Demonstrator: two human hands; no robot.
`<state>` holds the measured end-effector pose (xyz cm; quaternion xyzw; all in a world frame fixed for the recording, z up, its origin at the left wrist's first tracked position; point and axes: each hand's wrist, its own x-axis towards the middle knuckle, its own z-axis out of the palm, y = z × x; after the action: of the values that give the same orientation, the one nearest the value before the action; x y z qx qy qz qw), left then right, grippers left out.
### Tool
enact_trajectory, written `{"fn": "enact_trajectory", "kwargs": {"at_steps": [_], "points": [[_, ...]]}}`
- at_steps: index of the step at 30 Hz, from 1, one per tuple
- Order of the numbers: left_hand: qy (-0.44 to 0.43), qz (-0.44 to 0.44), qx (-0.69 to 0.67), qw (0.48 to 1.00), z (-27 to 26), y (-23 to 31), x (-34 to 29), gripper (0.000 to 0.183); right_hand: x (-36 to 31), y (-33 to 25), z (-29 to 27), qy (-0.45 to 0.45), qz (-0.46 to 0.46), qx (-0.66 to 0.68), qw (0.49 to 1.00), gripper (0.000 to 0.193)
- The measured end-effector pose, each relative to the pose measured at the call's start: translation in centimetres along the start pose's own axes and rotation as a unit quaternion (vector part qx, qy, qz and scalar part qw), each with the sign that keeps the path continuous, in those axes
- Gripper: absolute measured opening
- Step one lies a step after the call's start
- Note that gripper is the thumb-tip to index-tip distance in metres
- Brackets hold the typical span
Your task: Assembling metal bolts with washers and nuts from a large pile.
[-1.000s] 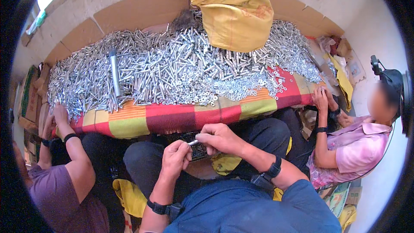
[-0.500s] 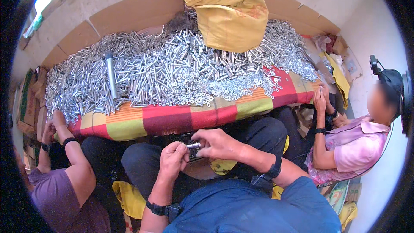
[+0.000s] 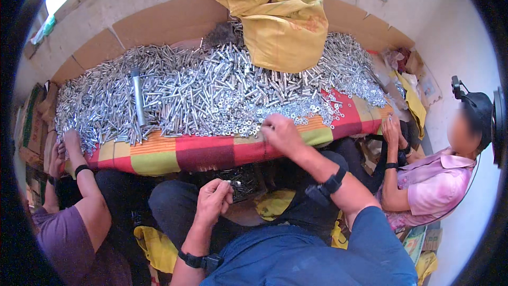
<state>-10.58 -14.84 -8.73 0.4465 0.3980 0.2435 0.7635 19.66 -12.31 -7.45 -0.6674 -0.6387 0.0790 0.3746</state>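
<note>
My left hand [image 3: 213,201] is closed above my lap, its thumb and fingers pinching a short silver bolt [image 3: 235,182]; only the end of the bolt shows past the fingers. My right hand [image 3: 284,135] is stretched out to the front edge of the heap, over the small nuts and washers [image 3: 244,122]. Its fingers are curled together at the tips, and whatever lies between them is too small to make out. Behind it spreads a large heap of silver bolts and metal sleeves [image 3: 182,87].
The heap lies on a checked blanket [image 3: 206,153]. A metal tube [image 3: 138,98] stands out on it at left. A yellow sack [image 3: 286,37] droops over the back. Co-workers sit on both sides, one in purple [image 3: 74,233], one in pink [image 3: 423,193], their hands at the blanket's ends.
My right hand has left the bolt in my left hand and moved forward to the nuts and washers. My left hand stays about where it was, still holding the bolt.
</note>
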Motion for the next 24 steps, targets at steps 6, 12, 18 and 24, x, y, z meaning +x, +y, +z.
{"fn": "enact_trajectory", "kwargs": {"at_steps": [6, 12, 18, 24], "points": [[-0.01, 0.006, 0.001, 1.0, -0.1, -0.6, 0.4, 0.034, 4.8, 5.8, -0.8, 0.02, -0.02, -0.187, 0.982, 0.014], [0.002, 0.016, -0.046, 0.999, -0.4, -0.4, 0.2, 0.036, 6.7, 4.9, -1.1, -0.079, -0.02, -0.244, 0.966, 0.012], [0.0, 0.021, -0.105, 0.994, -0.1, -0.5, 1.0, 0.039, 6.4, 6.2, -2.1, -0.006, -0.058, -0.197, 0.979, 0.019], [0.015, 0.023, -0.12, 0.992, -0.6, -0.2, 0.6, 0.044, 1.5, -3.4, 0.2, -0.216, 0.211, 0.331, 0.894, 0.036]]}}
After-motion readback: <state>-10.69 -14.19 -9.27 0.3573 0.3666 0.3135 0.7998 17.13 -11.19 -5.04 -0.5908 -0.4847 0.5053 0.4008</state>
